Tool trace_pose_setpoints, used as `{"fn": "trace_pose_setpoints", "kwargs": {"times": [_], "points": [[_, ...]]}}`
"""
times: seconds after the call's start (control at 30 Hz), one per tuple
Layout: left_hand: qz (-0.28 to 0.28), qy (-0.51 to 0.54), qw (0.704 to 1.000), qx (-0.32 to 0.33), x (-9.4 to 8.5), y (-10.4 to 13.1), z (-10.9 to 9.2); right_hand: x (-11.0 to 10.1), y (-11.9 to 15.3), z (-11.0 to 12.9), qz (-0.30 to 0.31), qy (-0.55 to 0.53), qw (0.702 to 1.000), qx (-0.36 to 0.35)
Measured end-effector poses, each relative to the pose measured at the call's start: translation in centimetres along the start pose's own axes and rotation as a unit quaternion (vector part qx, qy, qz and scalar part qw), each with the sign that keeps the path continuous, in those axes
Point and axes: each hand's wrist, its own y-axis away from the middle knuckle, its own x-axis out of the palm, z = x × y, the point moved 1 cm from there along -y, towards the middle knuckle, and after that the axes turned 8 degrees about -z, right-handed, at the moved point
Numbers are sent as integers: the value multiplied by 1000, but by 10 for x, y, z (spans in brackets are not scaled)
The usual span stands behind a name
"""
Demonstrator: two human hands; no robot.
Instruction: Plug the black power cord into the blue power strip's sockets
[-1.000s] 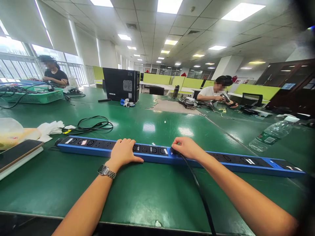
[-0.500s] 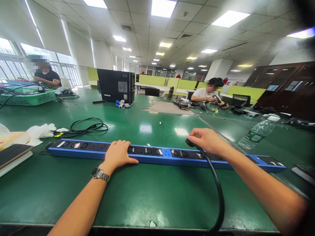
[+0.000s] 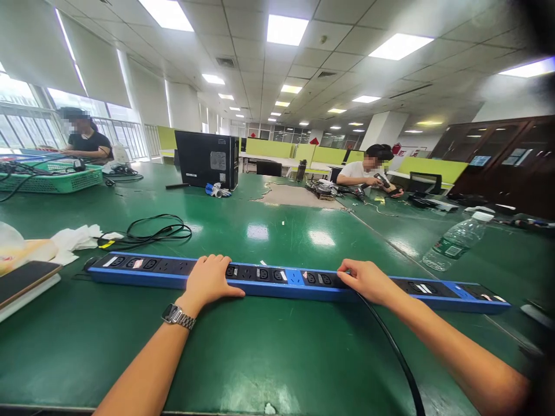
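A long blue and black power strip [image 3: 264, 284] lies across the table in front of me, with several sockets along its top. My left hand [image 3: 210, 279] grips it left of the middle, fingers over the far side and thumb along the near edge. To the right, my right hand [image 3: 366, 281] is closed around the plug of a thick black cable, down at the sockets. My fingers hide the plug, so how deep it sits cannot be told. From under that hand the black cable [image 3: 396, 351] runs down past the table's near edge.
A plastic bottle [image 3: 458, 241] leans at the right behind the strip. Coiled black cord [image 3: 162, 234], crumpled tissue [image 3: 78, 240] and a phone [image 3: 26, 282] lie left. Farther back are a computer case [image 3: 203, 159], a green basket [image 3: 65, 180] and two people seated at work.
My right hand has lowered the plug from above the strip down onto its sockets, and the cable has swung right. My left hand stays on the strip. The view has tilted slightly up.
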Motion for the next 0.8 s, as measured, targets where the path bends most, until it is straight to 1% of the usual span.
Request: {"fn": "trace_pose_setpoints", "kwargs": {"times": [0.07, 0.1, 0.17, 0.23, 0.27, 0.3, 0.37, 0.4, 0.43, 0.47, 0.5, 0.53, 0.6, 0.63, 0.67, 0.7, 0.73, 0.8], "points": [[2, -1, 1000, -2, 0, 0, 2, -4, 1, 1, -15, -1, 1000, 3], [5, 0, 1000, -4, 0, 1, 4, -9, 0, 3, -30, -6, 999, 14], [6, 8, 1000, -6, -1, 2, 5, -25, -3, 13, -83, -25, 995, 55], [-26, 26, 999, -5, -3, 3, 0, -39, -5, 34, -126, -53, 986, 95], [-55, 41, 998, 1, -4, 4, -7, -43, -5, 50, -125, -66, 985, 101], [-87, 61, 994, 16, -5, 6, -16, -44, -5, 70, -101, -76, 988, 92], [-135, 113, 982, 68, -6, 8, -40, -37, -1, 112, -38, -90, 994, 48], [-141, 142, 974, 102, -6, 10, -52, -30, 1, 133, -10, -118, 993, 26], [-145, 168, 968, 120, -5, 11, -61, -23, 4, 152, 11, -158, 987, -4], [-153, 190, 962, 120, -4, 12, -67, -16, 6, 167, 29, -206, 978, -30], [-169, 206, 959, 101, -4, 12, -67, -9, 8, 177, 44, -269, 961, -42], [-196, 213, 955, 64, -5, 12, -63, -4, 10, 183, 54, -337, 939, -43], [-269, 206, 941, -26, -8, 12, -44, 4, 11, 179, 44, -446, 894, -17], [-298, 195, 932, -63, -10, 11, -33, 7, 11, 170, 24, -470, 882, 0], [-316, 184, 927, -84, -11, 11, -23, 10, 10, 159, -3, -470, 882, 16], [-315, 176, 928, -89, -11, 10, -15, 14, 7, 145, -35, -450, 892, 29], [-301, 171, 935, -81, -10, 9, -10, 18, 5, 129, -68, -419, 904, 42], [-250, 170, 952, -48, -6, 7, -10, 27, -2, 96, -135, -361, 920, 77]]}}
